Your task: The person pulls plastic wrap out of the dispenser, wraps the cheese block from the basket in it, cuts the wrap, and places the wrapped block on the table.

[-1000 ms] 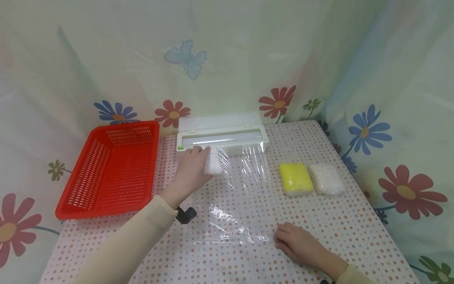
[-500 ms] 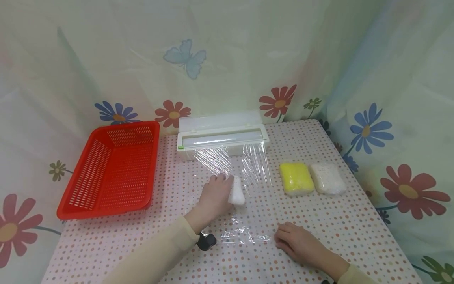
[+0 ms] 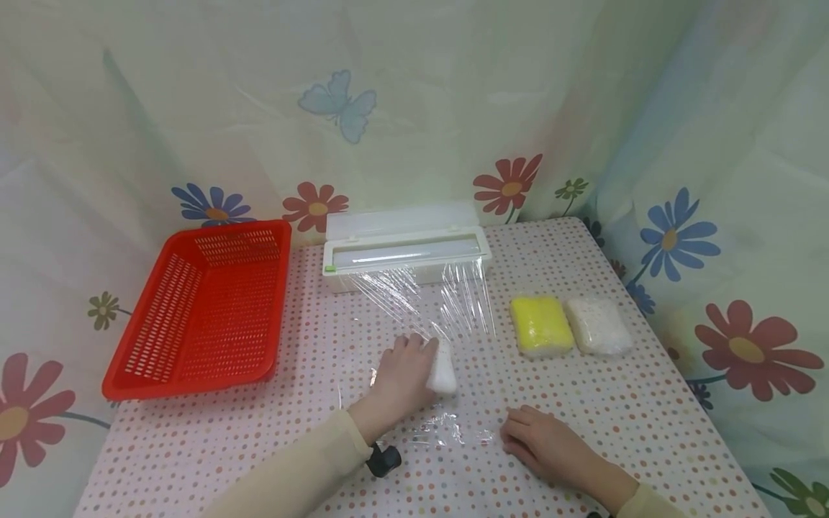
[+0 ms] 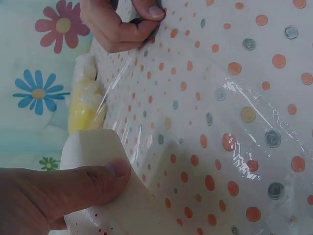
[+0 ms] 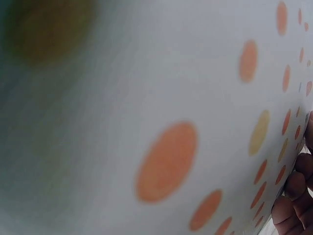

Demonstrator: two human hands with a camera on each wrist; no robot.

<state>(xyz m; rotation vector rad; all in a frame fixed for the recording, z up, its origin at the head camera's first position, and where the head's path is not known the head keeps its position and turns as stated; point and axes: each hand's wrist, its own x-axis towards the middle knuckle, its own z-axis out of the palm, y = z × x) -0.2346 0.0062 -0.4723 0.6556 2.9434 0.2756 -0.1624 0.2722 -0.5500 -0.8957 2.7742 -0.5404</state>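
Note:
My left hand (image 3: 403,378) grips a white rounded block (image 3: 443,368) over a sheet of clear cling film (image 3: 447,424). In the left wrist view its thumb lies across the block (image 4: 95,147), which has small red specks. My right hand (image 3: 540,442) rests on the table at the film's near right corner. Seen from the left wrist, the right hand (image 4: 117,22) pinches that corner between thumb and finger. The film runs back to a white dispenser box (image 3: 404,273) with its lid raised and a roll inside. Only fingertips (image 5: 288,210) show in the right wrist view.
A red plastic basket (image 3: 275,324) stands at the left of the dotted table (image 3: 311,460). To the right lie a yellow wrapped block (image 3: 541,325) and a white wrapped block (image 3: 599,326), side by side. A flowered curtain (image 3: 414,108) hangs behind.
My left hand has carried the white block from the dispenser's front toward me and rightward over the film, slowing lately. The right hand has stayed in place.

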